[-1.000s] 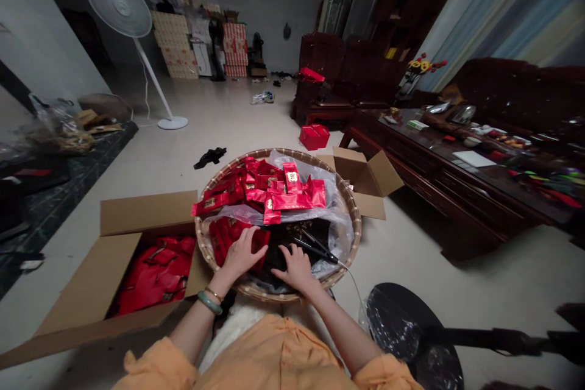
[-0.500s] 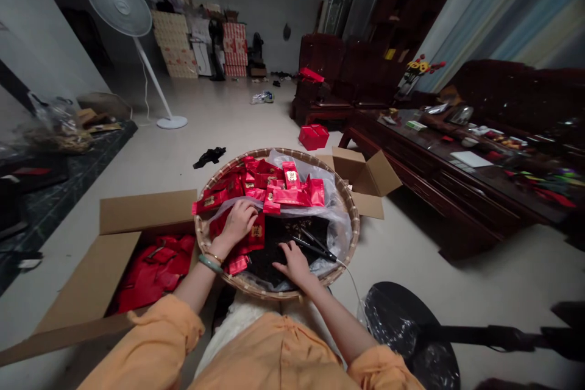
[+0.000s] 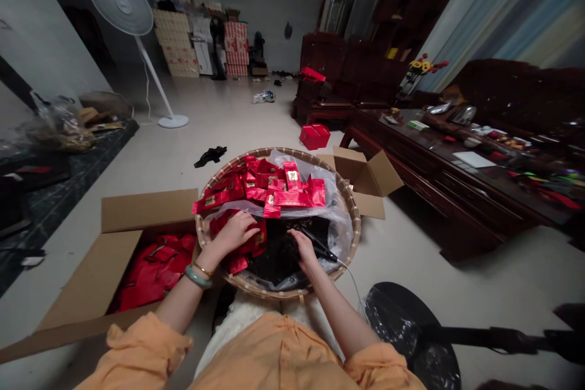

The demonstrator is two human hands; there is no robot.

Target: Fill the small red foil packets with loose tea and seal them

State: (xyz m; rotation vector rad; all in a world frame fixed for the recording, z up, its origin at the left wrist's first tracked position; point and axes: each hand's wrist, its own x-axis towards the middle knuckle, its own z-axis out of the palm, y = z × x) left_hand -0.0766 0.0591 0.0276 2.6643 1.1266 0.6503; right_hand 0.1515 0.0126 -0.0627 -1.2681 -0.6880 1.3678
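From where I'm standing, the long, dim room is stretching away past printed cartons (image 3: 172, 30) piled against the far wall and a white floor fan (image 3: 119, 1) standing on its round base, while a dark wooden tabletop (image 3: 414, 155) is running along the right side, crowded with small objects. Nearer, a person in orange sleeves (image 3: 141, 350) is sitting over a round woven bamboo tray (image 3: 347, 198), with an open cardboard box (image 3: 146, 210) full of red bags beside it on the left and a second open cardboard box (image 3: 361, 177) just behind it. A clear plastic liner (image 3: 336, 225) is lying inside the tray, red foil packets (image 3: 278, 192) are heaped across its far half, and a dark loose material (image 3: 274, 262), perhaps tea, is filling the near half. The change is at the right hand (image 3: 304, 248): it is moving off the dark pile and curling over a black-handled corded tool (image 3: 320, 247), though I cannot tell whether it is gripping it. The left hand (image 3: 235, 233) is bent over several red foil packets (image 3: 253, 244) at the tray's near side, pressing on them or clasping them, I cannot tell which.
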